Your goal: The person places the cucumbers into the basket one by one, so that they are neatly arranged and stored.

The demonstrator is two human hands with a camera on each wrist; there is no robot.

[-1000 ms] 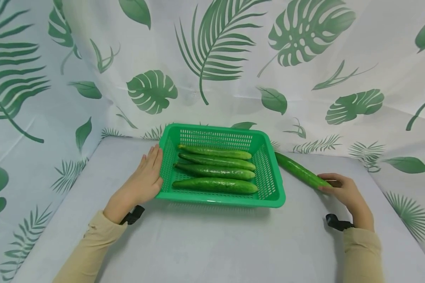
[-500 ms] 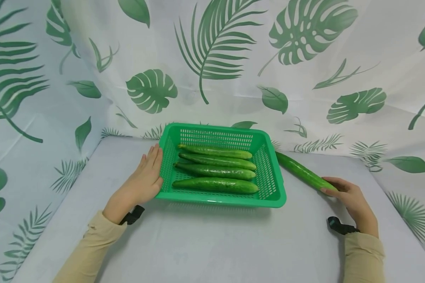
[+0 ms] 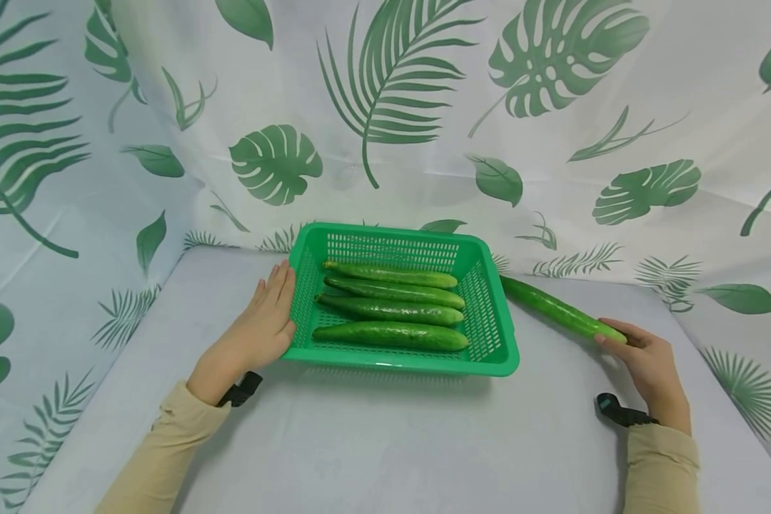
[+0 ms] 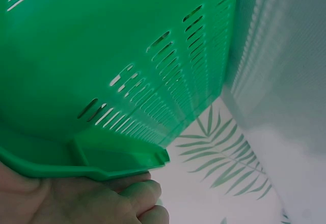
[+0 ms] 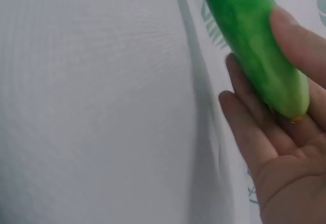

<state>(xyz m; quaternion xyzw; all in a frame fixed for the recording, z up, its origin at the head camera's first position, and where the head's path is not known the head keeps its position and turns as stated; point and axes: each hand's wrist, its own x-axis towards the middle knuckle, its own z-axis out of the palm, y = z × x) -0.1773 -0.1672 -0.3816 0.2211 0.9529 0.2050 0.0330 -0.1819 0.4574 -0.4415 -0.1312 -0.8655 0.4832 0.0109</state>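
A green plastic basket with slotted walls stands on the table, with several cucumbers lying crosswise in it. My left hand rests with straight fingers against its left side. In the left wrist view that hand is under the basket's rim, beside the slotted wall. To the basket's right, my right hand holds the near end of another cucumber, whose far end reaches the basket's right side. In the right wrist view, the thumb lies on one side of this cucumber and the fingers behind it.
A pale cloth covers the table. Leaf-printed white curtains rise behind the basket and along both sides. Each wrist carries a black strap with a small camera.
My right hand has moved slightly to the right. The near end of its cucumber has shifted right too, and shows more plainly between thumb and fingers. The left hand and basket stay put.
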